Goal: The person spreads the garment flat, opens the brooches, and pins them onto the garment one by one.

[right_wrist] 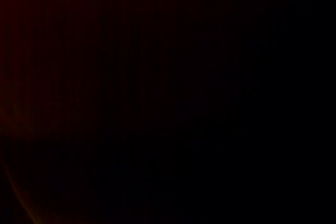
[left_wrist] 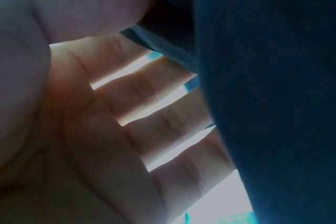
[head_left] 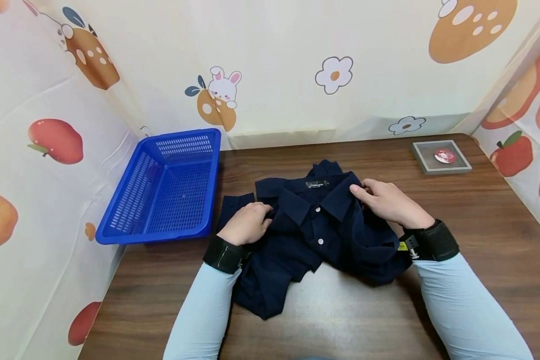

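Observation:
A dark navy button-up shirt point(head_left: 315, 225) lies bunched on the wooden table, its collar at the top and white buttons down the front. My left hand point(head_left: 246, 223) holds the shirt's cloth near the left shoulder. In the left wrist view the thumb of that hand point(left_wrist: 105, 103) meets the dark fabric point(left_wrist: 268, 98), and the fingertips pass out of sight behind it. My right hand point(head_left: 387, 202) pinches the shirt beside the right side of the collar, thumb on top and fingers partly hidden. The right wrist view is almost wholly dark.
A blue plastic basket point(head_left: 202, 220) with slotted sides stands left of the shirt. At the back right of the table point(head_left: 481, 235) lies a small grey-framed box point(head_left: 461, 170) with a round red badge in it. Patterned sheets point(head_left: 279, 100) hang at the back and sides.

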A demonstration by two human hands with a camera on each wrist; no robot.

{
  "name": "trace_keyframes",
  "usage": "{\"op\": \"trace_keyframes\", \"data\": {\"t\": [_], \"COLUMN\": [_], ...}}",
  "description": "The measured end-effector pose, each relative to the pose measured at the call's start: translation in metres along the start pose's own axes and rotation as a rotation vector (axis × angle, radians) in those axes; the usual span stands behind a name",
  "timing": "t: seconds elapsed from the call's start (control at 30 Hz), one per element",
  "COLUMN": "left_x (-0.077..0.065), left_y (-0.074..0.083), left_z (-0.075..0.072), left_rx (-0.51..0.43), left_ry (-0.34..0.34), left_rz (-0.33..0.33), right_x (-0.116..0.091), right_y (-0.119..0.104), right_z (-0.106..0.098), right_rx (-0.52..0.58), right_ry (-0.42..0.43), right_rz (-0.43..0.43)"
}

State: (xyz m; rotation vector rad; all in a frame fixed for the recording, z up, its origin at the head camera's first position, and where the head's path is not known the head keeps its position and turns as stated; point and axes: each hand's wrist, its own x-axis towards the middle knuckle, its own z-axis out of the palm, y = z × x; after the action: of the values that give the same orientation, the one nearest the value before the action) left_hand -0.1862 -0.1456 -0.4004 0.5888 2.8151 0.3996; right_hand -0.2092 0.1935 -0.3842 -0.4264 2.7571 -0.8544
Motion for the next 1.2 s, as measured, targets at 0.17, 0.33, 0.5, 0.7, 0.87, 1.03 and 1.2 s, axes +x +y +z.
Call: {"op": "trace_keyframes", "data": {"t": [0.17, 0.33, 0.5, 0.7, 0.87, 1.03, 1.2], "left_x": [-0.002, -0.007, -0.018, -0.025, -0.014, -0.008, -0.013], "left_y": [0.001, 0.003, 0.004, 0.0, -0.006, -0.005, 0.002], "left_z": [0.002, 0.004, 0.0, 0.0, 0.007, 0.021, 0.028], "left_rx": [0.009, -0.004, -0.016, 0.028, 0.046, 0.094, 0.07], "left_ry": [0.028, 0.035, 0.057, 0.065, -0.033, -0.077, -0.019], "left_rz": [0.014, 0.024, 0.043, 0.099, 0.126, 0.198, 0.28], "right_x": [-0.003, -0.017, -0.031, -0.029, -0.02, -0.019, -0.021], "right_y": [0.0, -0.005, -0.01, 0.007, 0.025, 0.02, 0.012], "right_z": [-0.001, -0.005, -0.008, 0.0, 0.015, 0.036, 0.048], "right_rx": [0.015, 0.058, 0.002, -0.065, -0.167, -0.307, -0.392], "right_ry": [-0.047, -0.185, -0.242, -0.26, -0.236, -0.213, -0.122], "right_rz": [0.003, -0.03, -0.098, -0.222, -0.394, -0.407, -0.433]}}
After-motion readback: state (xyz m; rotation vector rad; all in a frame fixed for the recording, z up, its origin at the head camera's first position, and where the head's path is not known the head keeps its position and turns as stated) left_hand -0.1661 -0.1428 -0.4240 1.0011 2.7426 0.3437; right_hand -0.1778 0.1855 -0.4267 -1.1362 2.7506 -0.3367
